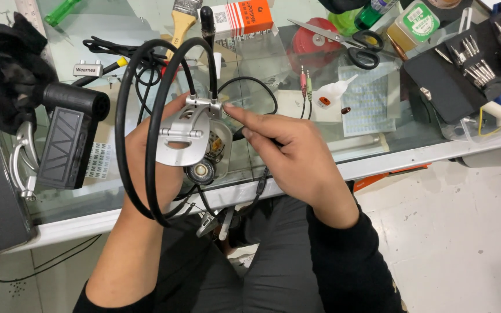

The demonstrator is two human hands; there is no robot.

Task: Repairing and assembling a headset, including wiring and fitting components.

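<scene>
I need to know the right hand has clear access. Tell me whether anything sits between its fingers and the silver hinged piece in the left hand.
Nothing visible does. The right hand has its fingers at the top edge of the silver hinged piece, which the left hand holds. The black cable loops arc to the piece's left side, away from the right hand's fingers.

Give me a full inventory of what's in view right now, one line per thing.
headset frame: one, silver metal hinge part with black band loops, held up at centre
earcup: one, black and silver, behind the frame
black device: one, on the glass table at left
black cloth: one, far left
paintbrush: one, wooden handle, top centre
orange box: one, orange and white, top centre
scissors: one, black handles, top right of centre
glue bottle: one, white, centre right
bit set: one, black case, top right
glass table: one, white rim
left hand: holds the frame
right hand: forefinger touching the frame's top
</scene>
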